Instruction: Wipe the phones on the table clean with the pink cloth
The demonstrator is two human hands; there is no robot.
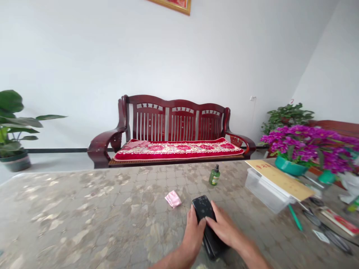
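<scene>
Both my hands grip a long, flat black object (209, 226) with rounded corners, which looks like a phone or a case; its exact kind is unclear. Pale specks or spots show on its far end. My left hand (193, 229) holds its left edge, the thumb on the top face. On the opposite edge is my right hand (224, 226), its thumb also pressed on top near the middle. Beyond the left fingers lies a small folded pink cloth (173, 199). A green bottle (214, 176) with a black top stands farther back.
The table (98, 209) has a patterned cover. On its right are a clear plastic box (263, 190) under a tan folder (280, 179), purple flowers (303, 144) in a teal pot, a green pen-like stick (295, 217) and cables (333, 235). A wooden bench (179, 106) stands behind.
</scene>
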